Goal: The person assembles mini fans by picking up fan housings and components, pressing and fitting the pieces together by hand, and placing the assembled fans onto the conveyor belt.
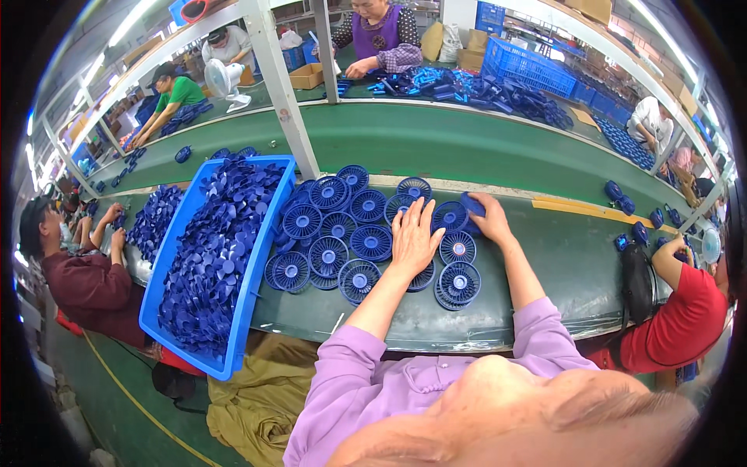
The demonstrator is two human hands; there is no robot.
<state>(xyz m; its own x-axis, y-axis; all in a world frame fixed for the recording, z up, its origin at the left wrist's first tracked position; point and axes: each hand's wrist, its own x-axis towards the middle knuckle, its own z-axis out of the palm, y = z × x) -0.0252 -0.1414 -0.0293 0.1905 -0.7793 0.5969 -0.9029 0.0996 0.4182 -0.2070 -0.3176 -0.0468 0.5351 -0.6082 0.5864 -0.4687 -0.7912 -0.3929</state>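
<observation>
Over green table (556, 272), my left grip (415, 240) lies outstretched above blue grilles (371, 243); right grip (492, 219) pinches blue disc (471, 205).

On the right of the right hand (489, 219), there is room to pass low over the green worktop (576, 268). On the left, crowded fan grilles (328, 192), then a blue tray (245, 315), block the way; behind rises a white post (282, 93).

Grilles (371, 243) glossy plastic; tray (253, 284) smooth plastic; worktop (560, 268) smooth, shiny; sleeve (342, 359) matt cloth
</observation>
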